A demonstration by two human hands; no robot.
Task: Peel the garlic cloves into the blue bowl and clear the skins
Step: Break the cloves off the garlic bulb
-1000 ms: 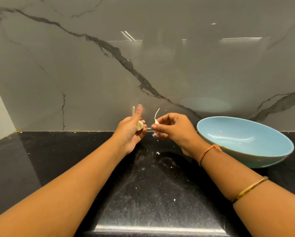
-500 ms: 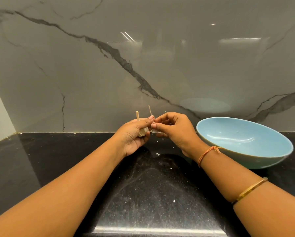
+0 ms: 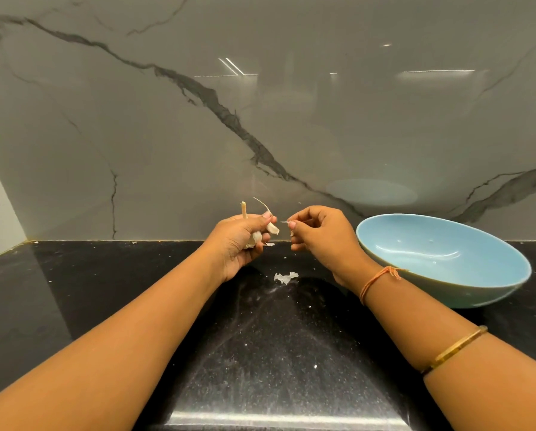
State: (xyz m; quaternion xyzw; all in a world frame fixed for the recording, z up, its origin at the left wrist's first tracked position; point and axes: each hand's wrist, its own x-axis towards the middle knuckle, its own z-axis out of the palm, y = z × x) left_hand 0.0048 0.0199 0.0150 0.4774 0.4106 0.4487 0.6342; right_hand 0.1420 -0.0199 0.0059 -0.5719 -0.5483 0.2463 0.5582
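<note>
Garlic cloves (image 3: 262, 234) sit in the left hand (image 3: 237, 242) above the black worktop (image 3: 129, 293), with the right hand (image 3: 321, 234) just beside them.

Head view: the left hand's fingers curl round the small cluster of pale, papery cloves, thumb pressed on top, and a dry tan stalk (image 3: 244, 210) and a thin curl of skin stick up out of the grip. The right hand is nearly closed, its thumb and forefinger pinching a tiny pale sliver of skin (image 3: 284, 222) a little apart from the cloves. Torn white skins (image 3: 286, 277) lie on the speckled, glossy worktop below and between the hands. The blue bowl (image 3: 465, 292), smooth and wide, stands on the worktop just right of the right wrist, which wears an orange thread (image 3: 373, 283). A gold bangle (image 3: 456, 349) sits lower on that forearm. Behind is a polished grey veined wall (image 3: 167, 135).
</note>
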